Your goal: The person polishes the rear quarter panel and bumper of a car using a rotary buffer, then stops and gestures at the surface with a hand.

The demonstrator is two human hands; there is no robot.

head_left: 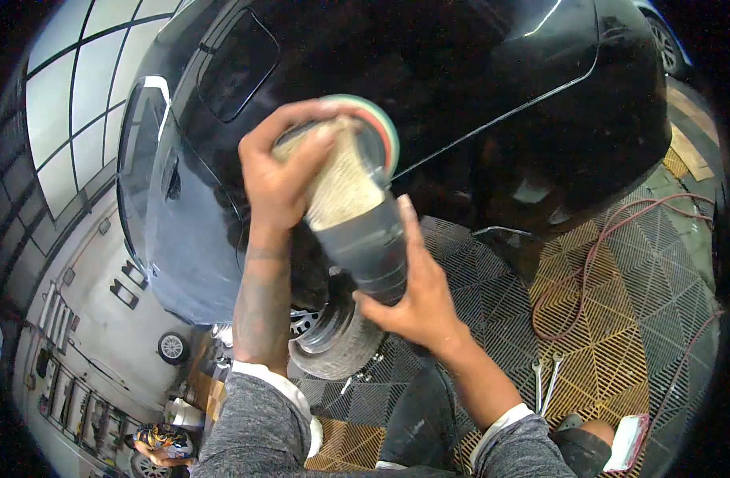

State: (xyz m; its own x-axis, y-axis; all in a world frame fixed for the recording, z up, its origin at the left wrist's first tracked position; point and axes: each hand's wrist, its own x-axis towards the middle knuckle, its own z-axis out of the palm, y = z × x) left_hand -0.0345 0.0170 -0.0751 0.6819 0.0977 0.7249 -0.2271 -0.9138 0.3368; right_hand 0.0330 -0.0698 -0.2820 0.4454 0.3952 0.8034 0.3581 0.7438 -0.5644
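A car polisher (363, 248) is held between my two hands, its round pad (390, 137) with green and orange rims facing the black car panel (460, 88). Beige fuzzy cloth (346, 187) covers the tool's head. My left hand (283, 163) is closed over that head, thumb on the cloth and fingers along the pad side. Around the dark rear body of the tool, my right hand (416, 291) is wrapped. The pad is slightly blurred; whether it touches the paint I cannot tell.
A loose wheel (341, 346) lies below the car. Two wrenches (549, 382) rest on the grid floor mat (592, 319), near a red hose (592, 255). A white and red packet (626, 442) is at lower right. Another person (162, 442) is at lower left.
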